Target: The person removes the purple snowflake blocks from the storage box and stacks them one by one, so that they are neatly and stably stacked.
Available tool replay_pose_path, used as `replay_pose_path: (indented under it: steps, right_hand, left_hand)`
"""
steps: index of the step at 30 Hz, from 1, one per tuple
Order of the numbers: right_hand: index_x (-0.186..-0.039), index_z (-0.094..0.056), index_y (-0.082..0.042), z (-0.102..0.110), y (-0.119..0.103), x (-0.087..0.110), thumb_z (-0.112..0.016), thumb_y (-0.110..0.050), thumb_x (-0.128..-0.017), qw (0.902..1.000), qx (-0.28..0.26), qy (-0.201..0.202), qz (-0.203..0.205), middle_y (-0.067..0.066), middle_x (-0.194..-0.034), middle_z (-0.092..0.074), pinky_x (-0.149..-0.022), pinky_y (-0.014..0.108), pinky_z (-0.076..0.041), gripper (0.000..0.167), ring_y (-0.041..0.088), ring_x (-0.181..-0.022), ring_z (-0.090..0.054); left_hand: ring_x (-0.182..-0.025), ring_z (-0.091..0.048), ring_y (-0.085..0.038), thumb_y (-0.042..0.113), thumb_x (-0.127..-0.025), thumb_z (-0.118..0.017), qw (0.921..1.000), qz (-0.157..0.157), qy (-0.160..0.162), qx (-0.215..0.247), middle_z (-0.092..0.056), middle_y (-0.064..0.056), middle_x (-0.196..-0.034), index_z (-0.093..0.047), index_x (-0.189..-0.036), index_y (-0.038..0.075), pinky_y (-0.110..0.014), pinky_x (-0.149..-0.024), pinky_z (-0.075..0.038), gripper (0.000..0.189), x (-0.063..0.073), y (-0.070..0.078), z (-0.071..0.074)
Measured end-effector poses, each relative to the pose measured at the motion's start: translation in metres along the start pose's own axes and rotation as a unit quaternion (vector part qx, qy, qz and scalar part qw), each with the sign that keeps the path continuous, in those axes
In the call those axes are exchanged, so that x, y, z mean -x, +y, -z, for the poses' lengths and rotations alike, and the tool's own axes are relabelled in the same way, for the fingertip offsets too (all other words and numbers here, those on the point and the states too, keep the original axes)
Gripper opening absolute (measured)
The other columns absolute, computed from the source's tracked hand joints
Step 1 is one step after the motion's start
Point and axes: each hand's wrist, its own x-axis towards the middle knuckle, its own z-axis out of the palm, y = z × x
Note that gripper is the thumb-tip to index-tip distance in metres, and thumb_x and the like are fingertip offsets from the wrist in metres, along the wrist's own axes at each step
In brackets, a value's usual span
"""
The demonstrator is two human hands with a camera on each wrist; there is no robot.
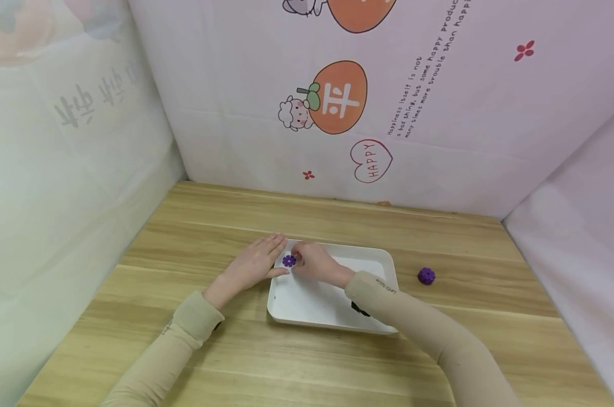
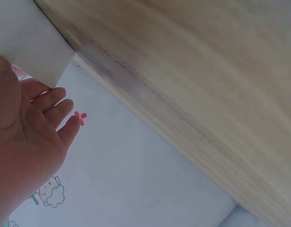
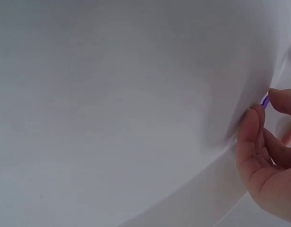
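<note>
A white rectangular tray lies on the wooden table. Inside its far left corner is a purple snowflake-shaped disc with a notched edge. My right hand reaches over the tray and pinches this disc at its right side; in the right wrist view a purple sliver shows between thumb and fingers. My left hand rests at the tray's left edge, fingers fairly straight and thumb pointing inward over the rim. From the left wrist view, the fingertips touch the outside of the tray corner.
To the right of the tray, a small stack of purple snowflake discs stands on the table. White printed cloth walls in the table at the back and both sides.
</note>
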Motion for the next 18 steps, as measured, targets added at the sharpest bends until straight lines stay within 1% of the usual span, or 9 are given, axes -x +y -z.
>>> replay_pose_path:
  steps: [3, 7, 13, 18]
  right_hand:
    - [-0.110, -0.067, 0.006, -0.0027, 0.0001, -0.0009, -0.077, -0.005, -0.082, 0.9999, 0.013, 0.005, 0.007, 0.015, -0.099, -0.070, -0.077, 0.030, -0.060, 0.032, 0.021, -0.084, -0.067]
    - [-0.108, -0.068, 0.006, -0.0040, -0.0014, -0.0027, -0.076, -0.007, -0.083, 0.9996, 0.014, 0.015, 0.018, 0.017, -0.100, -0.070, -0.078, 0.033, -0.061, 0.029, 0.024, -0.086, -0.068]
    - [-0.104, -0.069, 0.005, -0.0050, -0.0050, -0.0044, -0.076, -0.008, -0.085, 0.9997, 0.008, 0.018, 0.014, 0.017, -0.099, -0.071, -0.080, 0.034, -0.061, 0.024, 0.025, -0.088, -0.067]
    - [-0.099, -0.069, 0.005, -0.0060, -0.0070, -0.0038, -0.076, -0.008, -0.085, 0.9995, 0.007, 0.026, 0.017, 0.016, -0.094, -0.071, -0.076, 0.033, -0.060, 0.021, 0.024, -0.084, -0.067]
  left_hand:
    - [-0.148, -0.035, -0.034, 0.056, -0.098, -0.049, 1.0000, -0.002, 0.002, -0.002, -0.035, -0.018, -0.159, -0.036, -0.151, -0.001, -0.048, -0.122, -0.033, 0.079, 0.0000, -0.0001, -0.0003]
    - [-0.148, -0.035, -0.033, 0.055, -0.098, -0.051, 1.0000, -0.003, 0.004, -0.007, -0.035, -0.018, -0.159, -0.036, -0.151, -0.001, -0.048, -0.122, -0.033, 0.078, -0.0006, -0.0006, 0.0009]
    - [-0.149, -0.033, -0.033, 0.055, -0.098, -0.049, 1.0000, -0.004, -0.002, -0.004, -0.034, -0.017, -0.160, -0.035, -0.151, -0.001, -0.048, -0.123, -0.032, 0.078, -0.0021, -0.0014, 0.0000]
    - [-0.149, -0.034, -0.033, 0.054, -0.098, -0.051, 1.0000, -0.005, 0.001, 0.000, -0.035, -0.018, -0.159, -0.036, -0.151, -0.002, -0.049, -0.123, -0.032, 0.078, -0.0015, -0.0015, -0.0014]
